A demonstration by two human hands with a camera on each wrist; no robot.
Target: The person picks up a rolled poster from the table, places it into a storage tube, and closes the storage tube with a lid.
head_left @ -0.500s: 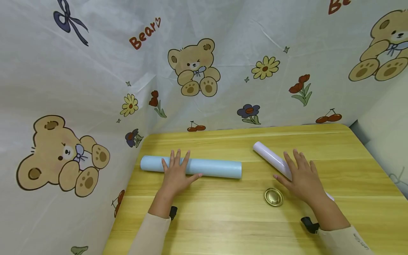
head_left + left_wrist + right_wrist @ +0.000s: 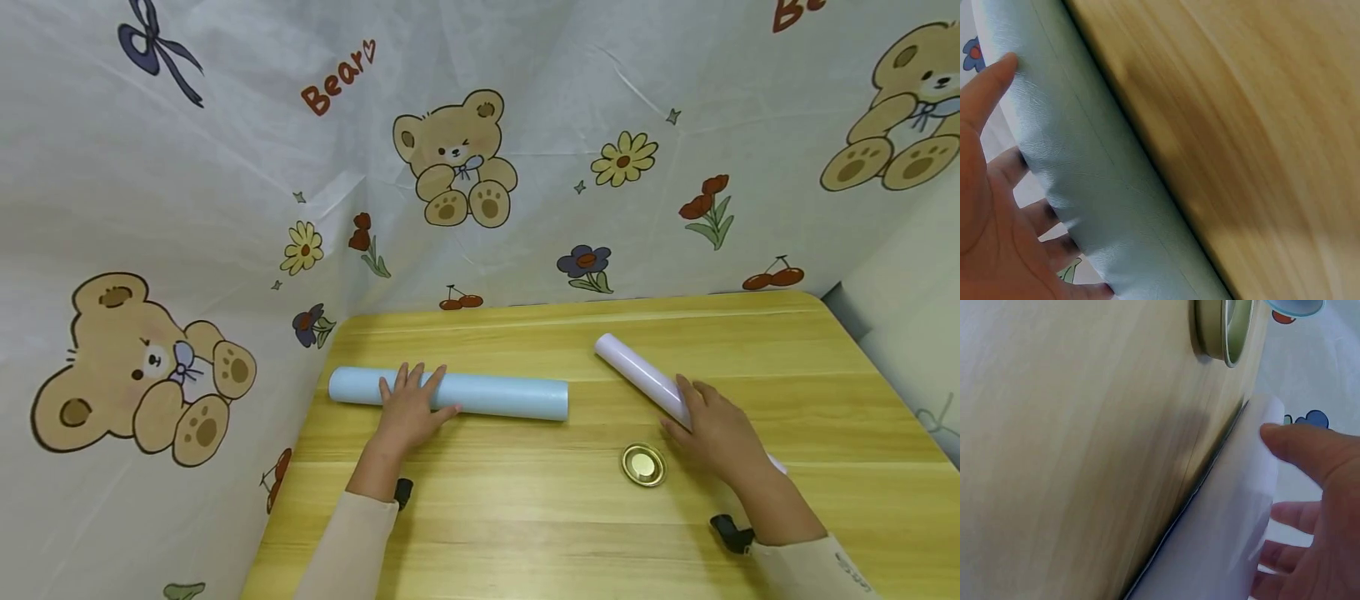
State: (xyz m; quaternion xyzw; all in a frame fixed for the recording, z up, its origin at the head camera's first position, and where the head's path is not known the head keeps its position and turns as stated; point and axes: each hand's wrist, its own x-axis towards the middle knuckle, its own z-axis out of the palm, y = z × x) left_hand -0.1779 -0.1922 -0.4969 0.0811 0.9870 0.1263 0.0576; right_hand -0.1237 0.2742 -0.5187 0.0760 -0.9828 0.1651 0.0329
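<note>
A light blue roll lies across the yellow wooden table. My left hand lies over its left part. In the left wrist view the thumb is on the near side of the blue roll and the fingers curl round the far side. A pale lilac-white roll lies at a slant on the right. My right hand grips its near part. The right wrist view has the thumb on top of the white roll and fingers beyond it.
A round gold tin lid lies on the table between the hands, close to the right thumb, and shows in the right wrist view. A bear-print cloth walls the table at the back and left. The table's right edge drops off.
Both hands had their fingers spread flat over the rolls; now the fingers have curled down round them. The rolls and the gold lid have not moved.
</note>
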